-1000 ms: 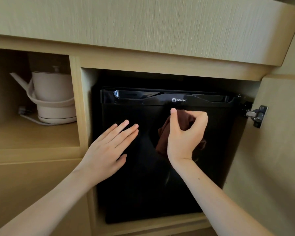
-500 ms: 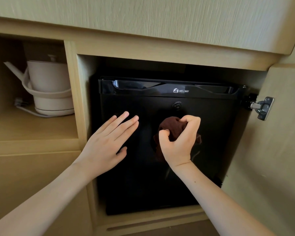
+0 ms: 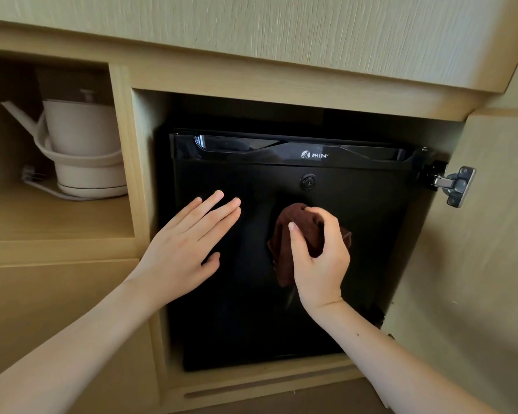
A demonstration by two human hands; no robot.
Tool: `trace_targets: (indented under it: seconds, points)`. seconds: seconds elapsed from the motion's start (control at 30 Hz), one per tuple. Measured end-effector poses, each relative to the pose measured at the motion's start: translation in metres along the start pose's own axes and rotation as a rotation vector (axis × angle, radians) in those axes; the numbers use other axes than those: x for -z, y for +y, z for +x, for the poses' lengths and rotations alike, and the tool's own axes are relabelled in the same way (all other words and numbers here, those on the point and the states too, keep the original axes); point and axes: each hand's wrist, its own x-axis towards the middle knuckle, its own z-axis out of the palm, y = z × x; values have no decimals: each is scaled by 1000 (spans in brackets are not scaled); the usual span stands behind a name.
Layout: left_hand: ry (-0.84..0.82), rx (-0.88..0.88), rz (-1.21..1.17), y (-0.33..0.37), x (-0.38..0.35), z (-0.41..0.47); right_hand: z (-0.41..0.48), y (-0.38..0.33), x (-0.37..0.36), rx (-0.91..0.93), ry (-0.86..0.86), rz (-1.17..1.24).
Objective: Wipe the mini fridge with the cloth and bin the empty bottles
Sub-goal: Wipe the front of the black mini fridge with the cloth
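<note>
"Head view: who had the cloth?"
"Right hand (image 3: 317, 258). Fingers curled round a bunched dark brown cloth (image 3: 299, 231), pressed to the glossy black mini fridge (image 3: 371, 249) door, frame centre, below the round lock (image 3: 307, 182)."
"Left?"
"Left hand (image 3: 189, 249) lay flat, fingers straight, gripping nothing, left of the cloth. Probably bracing the door shut."
"Room?"
"Bare door right and below. Pale wooden niche frame (image 3: 141, 174) hugged the left edge, metal hinge (image 3: 458, 186) at right. No bottles visible."

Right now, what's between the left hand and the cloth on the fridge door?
Only bare black fridge door lies between the left hand and the cloth, which the right hand grips. The head view shows this.
</note>
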Motion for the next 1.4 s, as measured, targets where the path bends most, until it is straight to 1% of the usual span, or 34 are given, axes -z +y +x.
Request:
trace_targets:
  seconds: [0.07, 0.23, 0.4, 0.47, 0.63, 0.8, 0.87, 0.97, 1.17, 1.27, 1.33, 1.4]
  points:
    - [-2, 0, 1, 0, 0, 0, -3, -3, 0, -27, -6, 2]
    - [-1, -2, 11, -2, -2, 0, -2, -2, -2, -13, 5, 8]
    - [22, -13, 15, -4, -7, -2, 1, 12, -1, 183, -29, 17]
    - [33, -16, 20, -4, -8, -2, 1, 18, -3, 211, -31, -3]
    - [46, -20, 28, -4, -10, -2, -2, 23, -7, 200, -25, -39]
    - [48, -13, 24, -3, -11, -1, -6, 28, -4, 209, -139, -88]
    - [48, -16, 28, -4, -12, -1, -6, 27, -5, 213, -151, -129]
    - [46, -14, 33, -4, -11, -2, -8, 24, -8, 222, -107, -157]
    - [22, -25, 41, -6, -8, 0, 0, 12, -12, 159, -33, -81]
    - [17, -25, 61, -7, -7, -1, 8, -7, -30, 139, 2, -76]
    - [22, -11, 79, -8, -6, -1, 13, -21, -45, 158, -10, -64]
    - [27, 9, 89, -8, -6, 0, 13, -28, -54, 202, -57, -56]
